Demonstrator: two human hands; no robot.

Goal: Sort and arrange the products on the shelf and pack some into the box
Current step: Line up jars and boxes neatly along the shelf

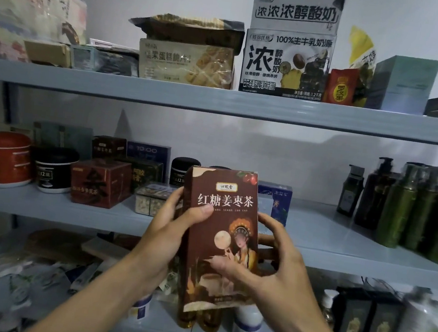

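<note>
Tea box: we hold the brown tea box (219, 238) upright in front of the middle shelf (53, 208)
Left hand: our left hand (167, 231) grips its left edge — thumb across the front
Right hand: our right hand (271, 270) clasps the lower right side — thumb on the front

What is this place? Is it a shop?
Likely a stockroom or small shop: grey shelves crowded with a yogurt carton, green bottles, a red jar, plus a brown tea box.
</note>
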